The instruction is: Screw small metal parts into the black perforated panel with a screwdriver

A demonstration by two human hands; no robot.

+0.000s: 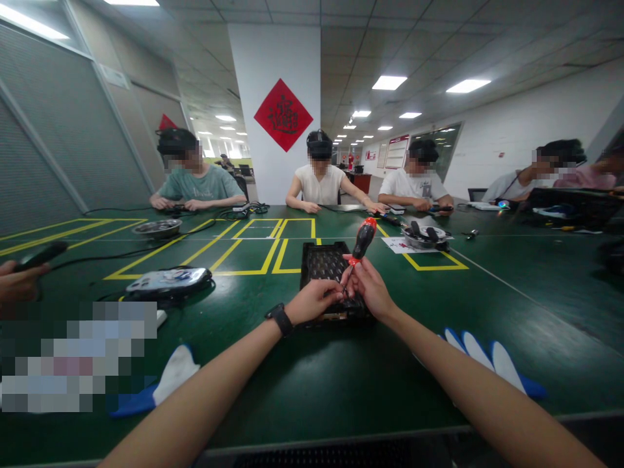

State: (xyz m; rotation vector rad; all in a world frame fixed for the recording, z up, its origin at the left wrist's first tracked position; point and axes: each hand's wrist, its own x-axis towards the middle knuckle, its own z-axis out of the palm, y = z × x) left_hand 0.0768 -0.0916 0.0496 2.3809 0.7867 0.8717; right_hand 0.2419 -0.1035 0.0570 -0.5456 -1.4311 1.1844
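Observation:
My right hand (368, 284) is wrapped round a screwdriver (362, 242) with a red and black handle, held upright and tilted over a black perforated device (325, 265) that lies flat on the green table (341, 370). My left hand (316, 300) is closed in a pinch at the screwdriver's thin shaft, just above the near edge of the device. What the left fingers pinch is too small to make out. A dark watch sits on my left wrist.
White and blue gloves lie at near left (168, 383) and near right (487, 357). A game controller (168, 281) rests at left, a metal bowl (158, 227) farther back, a bowl of parts (424, 236) at right. Several people sit round the table; another person's hand (19, 279) holds a tool at far left.

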